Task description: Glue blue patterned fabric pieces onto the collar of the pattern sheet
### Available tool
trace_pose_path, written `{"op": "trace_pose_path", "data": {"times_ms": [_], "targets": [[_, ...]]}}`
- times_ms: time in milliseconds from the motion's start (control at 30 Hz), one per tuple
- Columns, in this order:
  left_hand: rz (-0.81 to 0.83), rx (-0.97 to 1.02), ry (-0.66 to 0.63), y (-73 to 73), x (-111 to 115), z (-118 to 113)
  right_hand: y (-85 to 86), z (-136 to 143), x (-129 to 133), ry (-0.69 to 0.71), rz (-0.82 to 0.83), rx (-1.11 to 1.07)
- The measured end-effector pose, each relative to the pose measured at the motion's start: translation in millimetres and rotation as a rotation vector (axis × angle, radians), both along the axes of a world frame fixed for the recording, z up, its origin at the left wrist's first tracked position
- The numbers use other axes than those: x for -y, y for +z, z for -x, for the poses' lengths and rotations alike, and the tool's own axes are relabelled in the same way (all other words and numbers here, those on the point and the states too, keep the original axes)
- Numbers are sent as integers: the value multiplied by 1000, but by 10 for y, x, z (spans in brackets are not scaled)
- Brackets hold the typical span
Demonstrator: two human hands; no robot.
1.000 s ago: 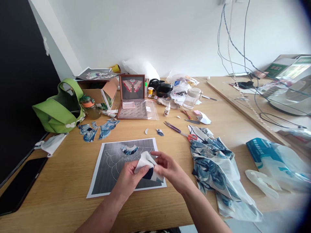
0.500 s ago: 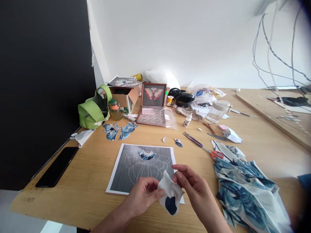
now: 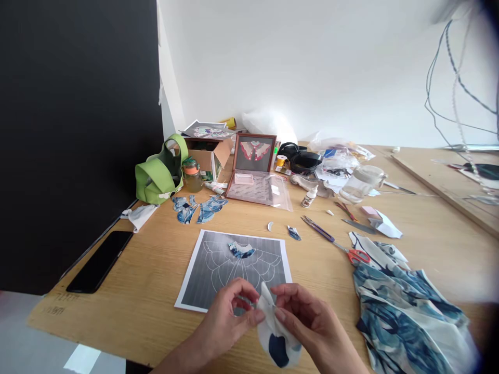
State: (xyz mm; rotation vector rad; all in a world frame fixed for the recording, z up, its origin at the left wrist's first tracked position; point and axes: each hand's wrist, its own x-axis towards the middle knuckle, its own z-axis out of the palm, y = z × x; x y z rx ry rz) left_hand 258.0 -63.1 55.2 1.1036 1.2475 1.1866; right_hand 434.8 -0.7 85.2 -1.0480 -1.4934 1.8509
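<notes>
Between my two hands hangs a small white fabric piece (image 3: 268,327) with a dark blue patch, creased at the top. My left hand (image 3: 230,317) pinches its left edge between thumb and fingers. On the other side, the thumb and fingers of my right hand (image 3: 304,322) close on its right upper edge. Just beyond the hands lies a printed sheet (image 3: 218,275) with white scalloped line drawing on grey. A blue-and-white fabric collar piece (image 3: 240,250) sits at the drawing's top centre. Two small cut scraps, a white one (image 3: 270,226) and a blue one (image 3: 294,232), lie behind the sheet.
Right of my hands is a heap of blue-and-white fabric (image 3: 405,317), with orange-handled scissors (image 3: 357,256) and thread snips (image 3: 317,228) behind it. A phone (image 3: 100,261) lies left. Farther back are a glue bottle (image 3: 309,197), glass jug (image 3: 362,184), framed picture (image 3: 254,153) and green bag (image 3: 158,179).
My right hand has moved in and now grips the white fabric piece, which is folded narrower at its top. The view has shifted slightly, moving the scene to the right.
</notes>
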Motion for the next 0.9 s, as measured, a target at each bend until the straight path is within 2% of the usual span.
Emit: {"op": "trace_pose_path", "data": {"times_ms": [67, 100, 167, 233, 367, 500, 700, 800, 900], "targets": [[-96, -72, -11, 42, 30, 17, 17, -13, 18, 98, -8, 27], [-106, -101, -55, 73, 44, 20, 17, -17, 25, 151, -29, 46], [-54, -135, -163, 139, 61, 14, 6, -18, 36, 246, -80, 81], [-7, -140, -212, 187, 61, -2, -8, -19, 40, 284, -116, 91], [-11, -145, -184, 187, 40, -16, -4, -34, 34, 240, -92, 135], [57, -193, -155, 138, 36, 13, -45, -67, 28, 231, -62, 140], [130, -29, -53, 108, -12, 84, -295, -126, -42, 283, -45, 70], [198, 71, 40, 62, -54, 131, -411, -150, -83, 222, -33, 104], [235, 119, 101, -2, -84, 156, -494, -160, -93, 123, 61, 85]]}}
